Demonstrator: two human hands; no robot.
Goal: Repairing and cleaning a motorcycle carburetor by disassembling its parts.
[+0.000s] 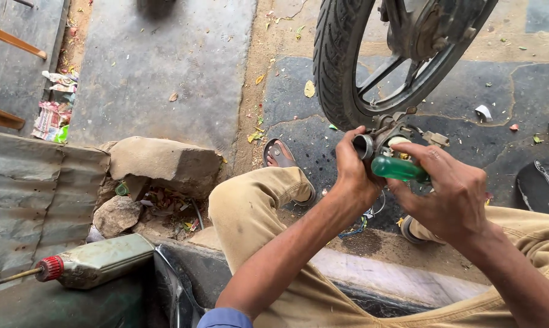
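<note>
My left hand (354,173) grips a small grimy metal engine part (384,136) with a round opening, held up in front of me. In my right hand (450,191) is a screwdriver with a green translucent handle (399,169), its tip end pressed toward the metal part and hidden behind it. Both hands meet just below a motorcycle wheel (341,67) with a black tyre and dark spokes. My knees in tan trousers (250,206) sit under my arms, and a sandalled foot (280,157) rests on the ground.
A dirty oil bottle with a red cap and thin spout (86,265) lies at lower left on a ledge. Broken stones (165,164) and litter sit beside a corrugated sheet (31,194). Wooden bench parts (7,42) at far left. A black seat-like object (545,185) at right.
</note>
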